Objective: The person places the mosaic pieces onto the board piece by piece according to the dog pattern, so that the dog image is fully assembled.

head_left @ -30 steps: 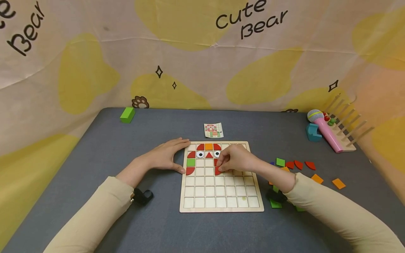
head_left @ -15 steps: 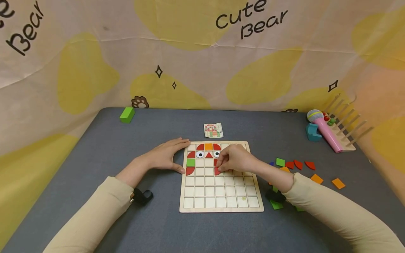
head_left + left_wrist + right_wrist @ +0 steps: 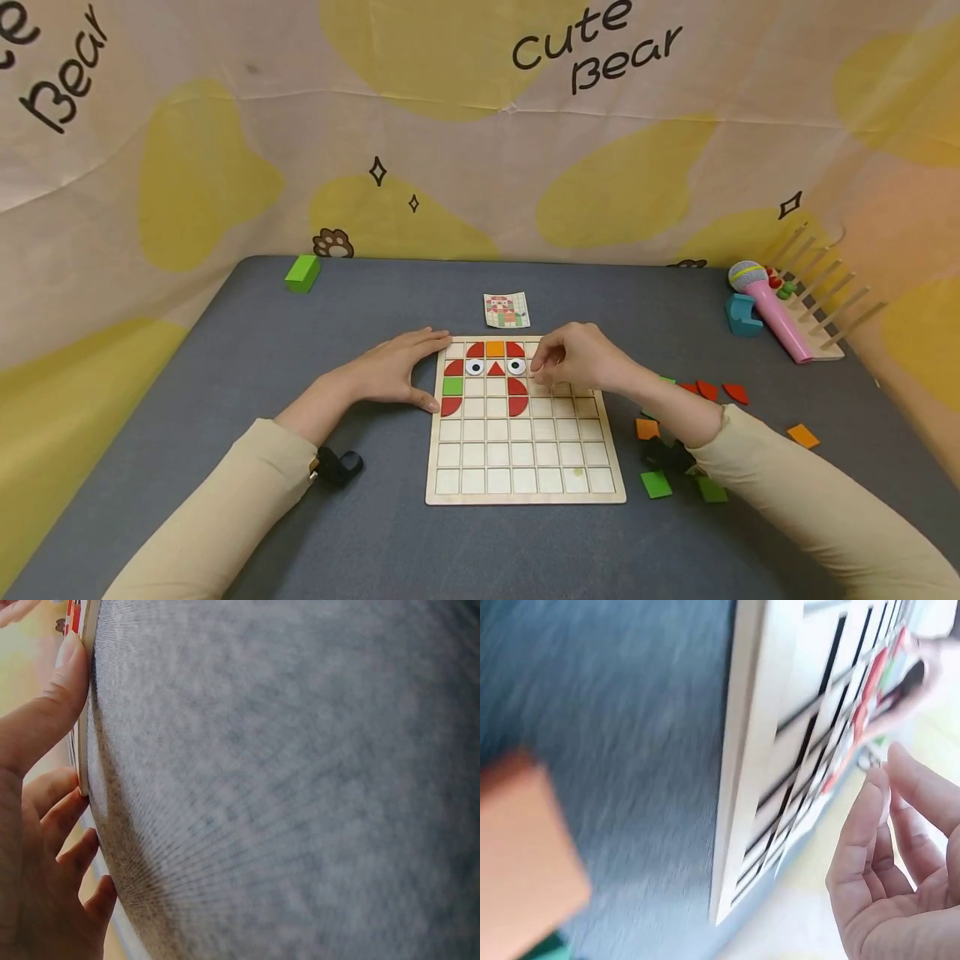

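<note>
The left hand lay flat, fingers straight, against the wooden grid board's left edge on the counter; the right hand hovered loosely curled, empty, above red quarter-circles.

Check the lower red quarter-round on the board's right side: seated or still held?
Seated. The red piece lies flat in its cell; the right hand hovers above, empty.

A grey table stands before a cream-and-yellow "Cute Bear" backdrop.

I'm seeing a child's play corner: "Cute Bear" cartoon backdrop across the frame's top, toy microphone at right.
</note>
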`<state>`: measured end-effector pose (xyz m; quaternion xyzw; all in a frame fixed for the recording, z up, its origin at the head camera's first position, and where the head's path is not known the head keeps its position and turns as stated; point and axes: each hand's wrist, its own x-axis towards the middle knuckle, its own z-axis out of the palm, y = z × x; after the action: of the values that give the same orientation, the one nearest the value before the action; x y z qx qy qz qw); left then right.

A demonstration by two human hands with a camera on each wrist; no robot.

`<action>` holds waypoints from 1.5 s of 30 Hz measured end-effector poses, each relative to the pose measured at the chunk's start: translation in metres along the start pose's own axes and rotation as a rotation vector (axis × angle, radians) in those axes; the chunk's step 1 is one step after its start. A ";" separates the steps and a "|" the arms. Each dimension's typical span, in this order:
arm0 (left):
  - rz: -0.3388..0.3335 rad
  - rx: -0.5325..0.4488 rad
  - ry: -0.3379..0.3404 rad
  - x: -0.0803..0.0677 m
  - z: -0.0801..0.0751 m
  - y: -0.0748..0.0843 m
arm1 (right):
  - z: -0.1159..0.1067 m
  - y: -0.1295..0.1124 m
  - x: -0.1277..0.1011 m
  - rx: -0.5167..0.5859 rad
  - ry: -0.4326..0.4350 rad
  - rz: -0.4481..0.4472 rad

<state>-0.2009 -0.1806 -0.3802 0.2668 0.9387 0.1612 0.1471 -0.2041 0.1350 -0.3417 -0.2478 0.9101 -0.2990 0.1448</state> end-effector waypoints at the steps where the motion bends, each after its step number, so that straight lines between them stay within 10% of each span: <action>1: 0.000 0.000 0.000 0.000 0.000 0.000 | -0.004 0.002 -0.001 -0.002 0.003 0.007; 16: -0.008 -0.003 -0.002 -0.001 -0.001 0.002 | -0.064 0.064 -0.024 -0.048 0.016 0.117; 25: -0.013 -0.014 -0.010 -0.001 -0.002 0.003 | -0.098 0.112 -0.056 0.000 -0.135 0.104; 45: -0.011 0.000 -0.011 -0.001 -0.002 0.002 | -0.102 0.153 -0.088 0.179 -0.334 0.100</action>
<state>-0.1999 -0.1795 -0.3778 0.2624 0.9393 0.1589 0.1534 -0.2285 0.3370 -0.3466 -0.2347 0.8544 -0.3259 0.3298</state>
